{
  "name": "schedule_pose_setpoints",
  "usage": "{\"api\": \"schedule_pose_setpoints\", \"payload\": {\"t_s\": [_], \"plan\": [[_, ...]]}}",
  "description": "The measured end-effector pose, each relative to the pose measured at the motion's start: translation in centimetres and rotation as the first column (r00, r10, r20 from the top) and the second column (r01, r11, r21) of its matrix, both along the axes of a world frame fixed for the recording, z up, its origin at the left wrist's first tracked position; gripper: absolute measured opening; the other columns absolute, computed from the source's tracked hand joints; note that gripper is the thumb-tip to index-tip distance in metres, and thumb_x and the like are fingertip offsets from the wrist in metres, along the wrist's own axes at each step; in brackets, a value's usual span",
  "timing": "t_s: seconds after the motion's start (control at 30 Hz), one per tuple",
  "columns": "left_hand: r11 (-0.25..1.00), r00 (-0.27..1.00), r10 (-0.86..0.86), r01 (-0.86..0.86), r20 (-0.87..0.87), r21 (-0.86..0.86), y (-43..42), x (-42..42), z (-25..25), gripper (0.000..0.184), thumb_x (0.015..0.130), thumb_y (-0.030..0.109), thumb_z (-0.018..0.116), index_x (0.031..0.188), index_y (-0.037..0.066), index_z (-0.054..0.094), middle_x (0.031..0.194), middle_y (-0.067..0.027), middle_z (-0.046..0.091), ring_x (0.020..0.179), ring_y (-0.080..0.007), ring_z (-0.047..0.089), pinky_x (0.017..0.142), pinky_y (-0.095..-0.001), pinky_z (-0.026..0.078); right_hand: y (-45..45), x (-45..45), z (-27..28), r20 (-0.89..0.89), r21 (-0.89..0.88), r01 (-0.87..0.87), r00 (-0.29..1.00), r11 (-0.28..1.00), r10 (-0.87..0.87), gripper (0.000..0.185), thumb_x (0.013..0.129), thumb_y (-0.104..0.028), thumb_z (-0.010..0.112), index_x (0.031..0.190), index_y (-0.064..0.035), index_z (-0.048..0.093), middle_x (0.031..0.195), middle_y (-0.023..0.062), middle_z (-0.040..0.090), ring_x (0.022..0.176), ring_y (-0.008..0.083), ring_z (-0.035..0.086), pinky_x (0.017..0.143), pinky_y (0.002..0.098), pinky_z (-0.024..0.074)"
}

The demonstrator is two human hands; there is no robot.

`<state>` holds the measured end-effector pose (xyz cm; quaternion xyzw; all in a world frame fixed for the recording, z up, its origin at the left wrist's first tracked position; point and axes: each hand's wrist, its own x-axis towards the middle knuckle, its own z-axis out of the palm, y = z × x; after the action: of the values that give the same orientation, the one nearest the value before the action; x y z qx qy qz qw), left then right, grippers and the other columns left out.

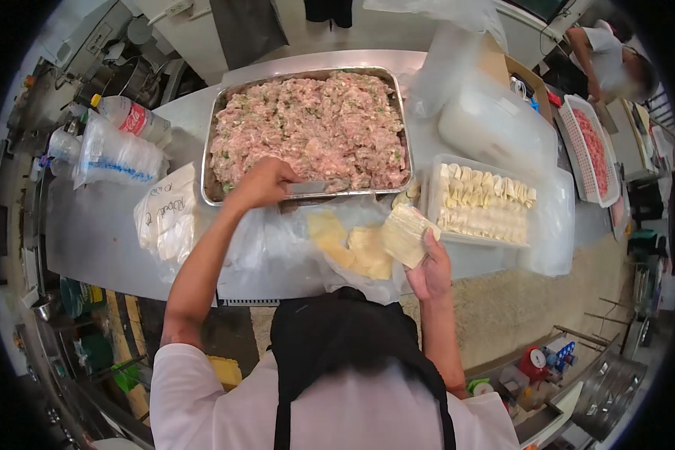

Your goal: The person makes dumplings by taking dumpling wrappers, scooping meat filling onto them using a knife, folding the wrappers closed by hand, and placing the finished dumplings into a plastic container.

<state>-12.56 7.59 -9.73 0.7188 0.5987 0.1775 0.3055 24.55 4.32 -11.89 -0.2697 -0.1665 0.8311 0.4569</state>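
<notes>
A wide metal tray (211,196) is heaped with pink minced meat (307,124) flecked with green. My left hand (266,182) is closed round a flat metal spreader (307,188), whose blade lies over the tray's near edge against the meat. To the right, my right hand (430,268) grips pale square dumpling wrappers (408,234), thumb on top. More yellowish wrappers (369,251) lie on clear plastic just left of that hand. Beyond it, a clear plastic container (478,241) holds rows of folded dumplings (487,199).
On the left stand a bottle with a red label (131,120), bagged plastic cups (120,154) and a white bag with handwriting (165,214). Clear lids (499,124) lie at the right. A white basket (604,191) of red meat and another person (615,60) are farther right.
</notes>
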Motion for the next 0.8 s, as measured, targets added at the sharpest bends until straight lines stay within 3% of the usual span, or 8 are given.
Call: {"api": "schedule_pose_setpoints", "payload": {"t_s": [0.1,0.17,0.23,0.37,0.47,0.53,0.67,0.8], "plan": [[0.98,0.975,0.165,-0.146,0.146,-0.133,-0.1,-1.7,0.8,0.038,0.068,-0.001,0.063,0.101,0.009,0.078,0.086,-0.0169,0.072,0.078,-0.0311,0.069,0.071,-0.0383,0.054,0.2,-0.3,0.2,0.007,-0.002,0.014,1.0,1.0,-0.014,0.053,0.106,-0.027,0.046,0.15,0.0015,0.036,0.148,0.0159,0.048,0.136,0.0294,0.048,0.115,0.0461,0.0372],[0.979,0.987,0.159,-0.156,0.018,-0.131,-0.3,-2.0,1.8,0.038,0.068,-0.005,0.062,0.102,0.005,0.077,0.084,-0.015,0.07,0.08,-0.03,0.068,0.073,-0.039,0.054,0.2,-0.5,0.1,0.01,0.001,0.014,1.0,1.0,-0.014,0.053,0.106,-0.027,0.046,0.15,0.0013,0.036,0.148,0.0158,0.048,0.136,0.0294,0.048,0.115,0.046,0.0373],[0.996,0.907,0.092,-0.082,-0.41,0.042,-0.5,-2.3,1.0,0.036,0.068,-0.003,0.063,0.1,0.004,0.077,0.086,-0.0174,0.071,0.082,-0.0352,0.068,0.074,-0.0414,0.054,0.2,-0.7,0.0,0.011,0.007,0.012,1.0,1.0,-0.012,0.053,0.106,-0.027,0.047,0.149,0.0014,0.037,0.147,0.0154,0.049,0.136,0.0293,0.049,0.115,0.0461,0.0376],[0.994,0.851,0.069,-0.017,-0.521,0.103,-1.4,-1.9,-1.2,0.029,0.07,0.0,0.065,0.095,0.006,0.078,0.087,-0.0194,0.072,0.086,-0.0364,0.068,0.076,-0.045,0.055,0.5,-1.3,-0.4,-0.009,-0.01,-0.005,1.0,1.0,0.005,0.051,0.106,-0.027,0.047,0.148,0.0014,0.039,0.145,0.0149,0.051,0.134,0.0292,0.05,0.114,0.0461,0.0385],[0.998,0.92,-0.055,0.055,-0.389,-0.013,-1.2,-2.3,-0.6,0.031,0.07,0.001,0.065,0.098,0.006,0.078,0.087,-0.0205,0.071,0.082,-0.0354,0.069,0.073,-0.0441,0.054,0.6,-2.4,0.1,0.028,-0.017,0.014,1.0,1.0,-0.014,0.049,0.106,-0.026,0.047,0.146,0.0014,0.042,0.143,0.0146,0.053,0.132,0.0291,0.052,0.114,0.0459,0.0394],[0.999,1.0,0.018,-0.018,0.007,-0.038,-1.1,-3.1,-0.1,0.039,0.068,-0.001,0.066,0.105,0.004,0.077,0.079,-0.0134,0.07,0.071,-0.0256,0.067,0.065,-0.0374,0.051,0.9,-3.0,0.0,0.062,0.002,0.018,0.998,1.0,-0.018,0.047,0.106,-0.026,0.047,0.144,0.0015,0.045,0.142,0.0146,0.054,0.131,0.0291,0.054,0.113,0.0457,0.0407],[0.951,0.929,0.211,-0.123,0.305,-0.284,-1.8,-3.5,2.4,0.034,0.072,0.001,0.066,0.105,0.0,0.076,0.074,-0.0037,0.068,0.065,-0.009,0.058,0.059,-0.0276,0.047,1.6,-4.2,-0.8,0.048,-0.017,0.066,0.997,0.998,-0.065,0.045,0.106,-0.026,0.048,0.141,0.0017,0.047,0.139,0.0149,0.056,0.129,0.029,0.055,0.111,0.0456,0.0421],[0.96,0.936,0.216,-0.151,0.278,-0.236,-1.9,-5.0,2.3,0.035,0.072,0.001,0.064,0.104,0.002,0.077,0.078,-0.0099,0.071,0.064,-0.0175,0.063,0.06,-0.0333,0.05,2.0,-5.0,-1.1,0.019,-0.028,0.064,0.998,0.998,-0.064,0.043,0.105,-0.027,0.049,0.138,0.0022,0.049,0.137,0.0152,0.058,0.127,0.0293,0.057,0.11,0.0451,0.0433]]}}
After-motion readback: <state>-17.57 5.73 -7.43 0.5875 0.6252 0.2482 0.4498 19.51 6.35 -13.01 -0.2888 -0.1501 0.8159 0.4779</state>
